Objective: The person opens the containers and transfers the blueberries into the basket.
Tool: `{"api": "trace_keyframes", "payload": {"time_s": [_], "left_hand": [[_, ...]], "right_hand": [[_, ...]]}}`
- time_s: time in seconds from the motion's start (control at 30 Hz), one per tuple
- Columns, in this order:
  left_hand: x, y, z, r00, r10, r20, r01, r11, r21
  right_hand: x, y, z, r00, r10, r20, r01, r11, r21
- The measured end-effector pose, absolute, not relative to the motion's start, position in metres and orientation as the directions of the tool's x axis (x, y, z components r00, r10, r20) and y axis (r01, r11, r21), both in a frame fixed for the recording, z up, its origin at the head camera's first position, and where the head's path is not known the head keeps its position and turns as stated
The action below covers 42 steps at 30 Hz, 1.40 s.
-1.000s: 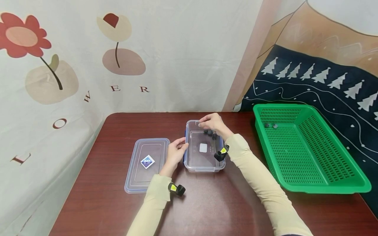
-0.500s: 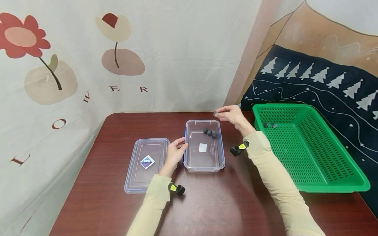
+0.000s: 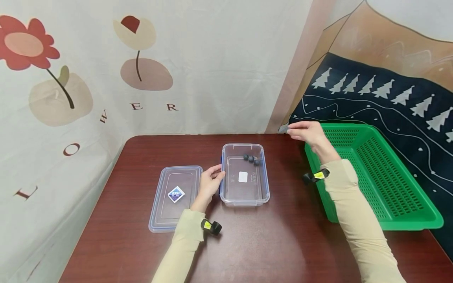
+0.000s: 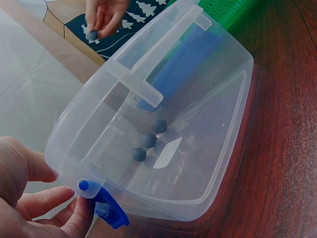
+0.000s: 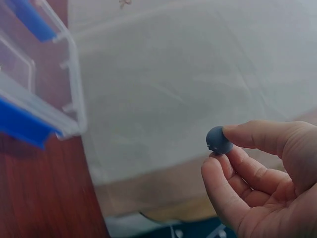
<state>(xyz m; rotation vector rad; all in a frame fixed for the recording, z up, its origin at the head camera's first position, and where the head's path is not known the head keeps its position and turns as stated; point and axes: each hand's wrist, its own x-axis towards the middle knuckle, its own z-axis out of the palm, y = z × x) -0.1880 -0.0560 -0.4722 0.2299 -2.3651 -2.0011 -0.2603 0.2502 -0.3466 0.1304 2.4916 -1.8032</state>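
My right hand pinches a blueberry between thumb and fingertips, held in the air near the back left corner of the green basket. In the left wrist view, that same blueberry shows at the top. A clear plastic box stands uncovered on the table, with several blueberries in a row near its far right side. My left hand holds the box's left edge, its fingers around the blue latch.
To the left of the box lies its clear lid with a diamond-shaped sticker. The green basket takes up the table's right side, its far left part hidden behind my right hand. Printed cloth hangs along the table's back edge.
My right hand has risen from above the box and moved right to the basket with the blueberry in its fingers. The left hand and the box have stayed put.
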Motion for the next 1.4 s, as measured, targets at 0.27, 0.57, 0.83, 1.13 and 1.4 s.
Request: {"api": "trace_keyframes", "payload": {"time_s": [0.27,0.57,0.83,1.13,1.4], "left_hand": [[-0.187,-0.056,-0.472,-0.989,-0.132,-0.066,-0.087,0.156,0.984],[-0.187,-0.056,-0.472,-0.99,-0.125,-0.071,-0.09,0.155,0.984],[-0.188,-0.056,-0.472,-0.99,-0.124,-0.073,-0.092,0.155,0.984],[-0.188,-0.056,-0.472,-0.99,-0.123,-0.061,-0.082,0.169,0.982],[-0.188,-0.056,-0.471,-0.991,-0.12,-0.063,-0.083,0.174,0.981]], "right_hand": [[-0.246,0.298,-0.338,-0.993,0.085,-0.082,0.103,0.287,-0.952],[-0.231,0.343,-0.348,-0.994,0.097,-0.055,0.077,0.23,-0.97],[-0.226,0.377,-0.37,-0.985,0.122,-0.126,0.142,0.132,-0.981],[-0.231,0.406,-0.395,-0.984,0.069,-0.164,0.167,0.031,-0.985],[-0.229,0.415,-0.405,-0.978,-0.019,-0.209,0.208,0.041,-0.977]]}}
